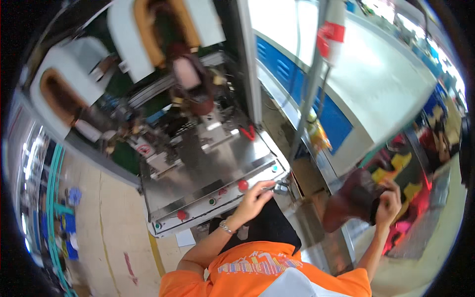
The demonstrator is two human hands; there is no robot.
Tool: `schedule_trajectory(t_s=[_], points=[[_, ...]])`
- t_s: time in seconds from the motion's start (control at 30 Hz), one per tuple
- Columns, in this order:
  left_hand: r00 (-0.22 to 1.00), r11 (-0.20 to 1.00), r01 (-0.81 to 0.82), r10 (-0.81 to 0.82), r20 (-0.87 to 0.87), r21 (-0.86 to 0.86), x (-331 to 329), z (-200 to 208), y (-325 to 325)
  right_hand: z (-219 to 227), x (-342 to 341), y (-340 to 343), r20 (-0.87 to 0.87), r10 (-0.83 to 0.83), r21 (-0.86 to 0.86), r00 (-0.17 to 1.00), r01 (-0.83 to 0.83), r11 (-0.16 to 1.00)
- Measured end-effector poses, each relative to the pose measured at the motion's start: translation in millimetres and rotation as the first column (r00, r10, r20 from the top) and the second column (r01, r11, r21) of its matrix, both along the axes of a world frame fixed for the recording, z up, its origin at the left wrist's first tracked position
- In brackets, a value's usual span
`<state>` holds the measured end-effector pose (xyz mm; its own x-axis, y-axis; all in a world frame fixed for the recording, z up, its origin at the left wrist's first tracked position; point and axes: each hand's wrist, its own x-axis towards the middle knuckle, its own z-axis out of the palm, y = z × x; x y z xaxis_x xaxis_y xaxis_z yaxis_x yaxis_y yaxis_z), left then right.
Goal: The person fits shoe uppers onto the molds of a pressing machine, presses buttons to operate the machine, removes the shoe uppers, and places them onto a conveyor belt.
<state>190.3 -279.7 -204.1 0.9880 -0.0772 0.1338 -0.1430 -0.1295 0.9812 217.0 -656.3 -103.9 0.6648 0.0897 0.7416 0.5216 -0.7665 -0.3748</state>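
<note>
My right hand point(388, 205) grips a dark reddish-brown boot point(344, 200) by its black-lined opening, out to the right, with the toe end pointing down and left. My left hand point(255, 200), with a metal-banded watch on its wrist, is over the right front edge of a machine's control panel point(198, 208). Its fingers are curled and pressed together at a small dark and metallic item point(280, 188), which is blurred. Another brown boot point(200, 96) sits on the machine's right station, below a tan-lined mould point(166, 29).
Red push buttons point(243, 185) and green ones line the panel. A second tan-lined mould point(62, 96) is at the machine's left station. To the right stand a grey post point(309, 94) and a white-topped blue cabinet point(376, 64). Red and yellow items point(396, 173) lie past the held boot.
</note>
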Motion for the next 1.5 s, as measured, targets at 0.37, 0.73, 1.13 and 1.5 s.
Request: schedule_trajectory(t_s=[0.37, 0.73, 1.13, 1.5], points=[[0.961, 0.713, -0.023, -0.179, -0.213, -0.701, -60, 75, 79, 25, 20, 223, 0.161, 0.826, 0.293, 0.541, -0.825, 0.483], [0.962, 0.691, -0.123, -0.095, -0.258, -0.712, -112, 122, 154, 38, 5, 305, 0.143, 0.895, 0.645, -0.423, -0.646, -0.408], [0.935, 0.998, 0.067, -0.059, -0.351, 0.01, -175, 209, 193, 54, 10, 419, -0.412, 0.623, 0.676, -0.665, -0.681, -0.281], [0.994, 0.996, -0.086, 0.085, 0.066, 0.0, -203, 222, 281, 101, 11, 494, -0.193, 0.723, 0.787, -0.664, -0.545, -0.289]])
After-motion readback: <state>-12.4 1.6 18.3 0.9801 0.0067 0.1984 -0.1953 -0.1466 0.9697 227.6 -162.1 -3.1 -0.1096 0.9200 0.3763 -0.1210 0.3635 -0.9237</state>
